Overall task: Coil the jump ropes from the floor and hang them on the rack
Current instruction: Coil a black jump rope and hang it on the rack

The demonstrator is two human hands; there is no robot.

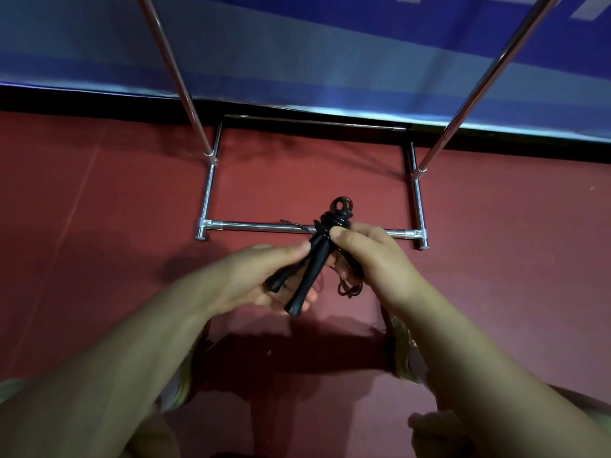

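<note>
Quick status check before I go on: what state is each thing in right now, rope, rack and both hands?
Black-handled jump rope: cord wound round its handles, held off the floor.
Chrome tube rack: standing on the red floor; nothing hangs on the parts in view.
Left hand: grips the handles.
Right hand: pinches the wound cord.

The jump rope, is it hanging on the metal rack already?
No, the jump rope is held in front of the rack, with the left hand and right hand both gripping it above the red floor.
</note>
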